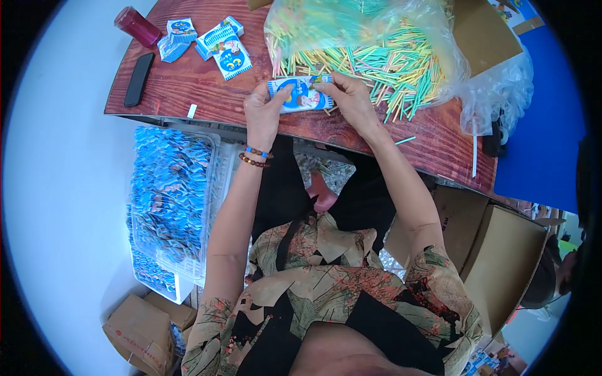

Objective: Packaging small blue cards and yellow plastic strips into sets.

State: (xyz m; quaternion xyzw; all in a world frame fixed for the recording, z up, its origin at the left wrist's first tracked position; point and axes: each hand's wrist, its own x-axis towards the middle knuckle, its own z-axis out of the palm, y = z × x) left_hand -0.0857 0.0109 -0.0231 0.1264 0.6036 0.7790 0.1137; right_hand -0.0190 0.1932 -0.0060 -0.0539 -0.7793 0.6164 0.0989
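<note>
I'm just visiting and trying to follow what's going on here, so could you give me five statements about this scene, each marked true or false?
1. The left-hand grip and the right-hand grip both hold one blue-and-white packet. True.
2. The heaped thin sticks are all one colour. False: greens, yellows and pinks are mixed.
3. Beaded bracelets circle the left wrist. True.
4. The red cup-shaped container is at the right end of the table. False: it is at the far left.
5. The clear tub of packets sits on the table. False: it is off the table, at the person's left.
</note>
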